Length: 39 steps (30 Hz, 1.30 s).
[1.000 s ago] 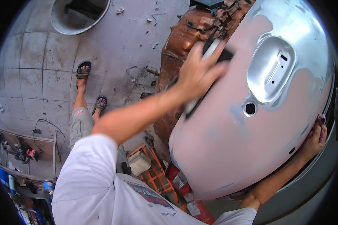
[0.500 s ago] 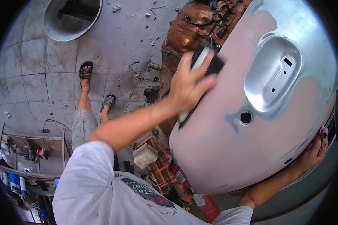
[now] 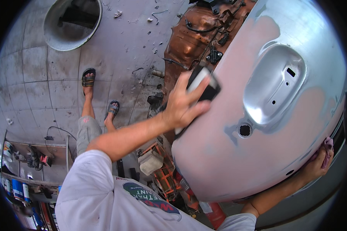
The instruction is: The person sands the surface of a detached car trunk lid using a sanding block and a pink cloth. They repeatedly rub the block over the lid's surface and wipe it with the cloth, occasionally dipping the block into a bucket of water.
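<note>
"Where is the left hand (image 3: 181,107)?"

"At the near-left edge of the curved pink-and-silver metal panel (image 3: 219,154). Its fingers are partly spread, gripping a slightly blurred, long black-and-white block (image 3: 211,93) against that edge."

"And the right hand (image 3: 317,164)?"

"At the panel's lower-right rim, fingers bent closed around a crumpled purple cloth (image 3: 328,144)."

"What's beside the block?"

"A copper-brown metal body (image 3: 187,42), carrying black cables, to its upper left; grey tiled floor (image 3: 61,92) lies farther left."
</note>
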Each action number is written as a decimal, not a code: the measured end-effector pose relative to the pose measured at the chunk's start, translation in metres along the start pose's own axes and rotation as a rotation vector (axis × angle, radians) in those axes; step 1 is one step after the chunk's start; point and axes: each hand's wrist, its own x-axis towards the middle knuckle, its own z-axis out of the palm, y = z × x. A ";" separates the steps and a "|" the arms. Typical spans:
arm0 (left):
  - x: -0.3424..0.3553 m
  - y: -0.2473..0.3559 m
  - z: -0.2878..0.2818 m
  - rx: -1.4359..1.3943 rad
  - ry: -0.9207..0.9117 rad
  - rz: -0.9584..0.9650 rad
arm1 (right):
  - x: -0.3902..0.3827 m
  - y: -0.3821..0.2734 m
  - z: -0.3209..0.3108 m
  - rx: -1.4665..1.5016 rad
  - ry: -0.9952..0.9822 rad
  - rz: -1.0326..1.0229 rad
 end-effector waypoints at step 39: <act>0.139 -0.007 0.012 -0.033 0.161 -0.108 | -0.011 -0.008 -0.008 -0.039 0.009 0.158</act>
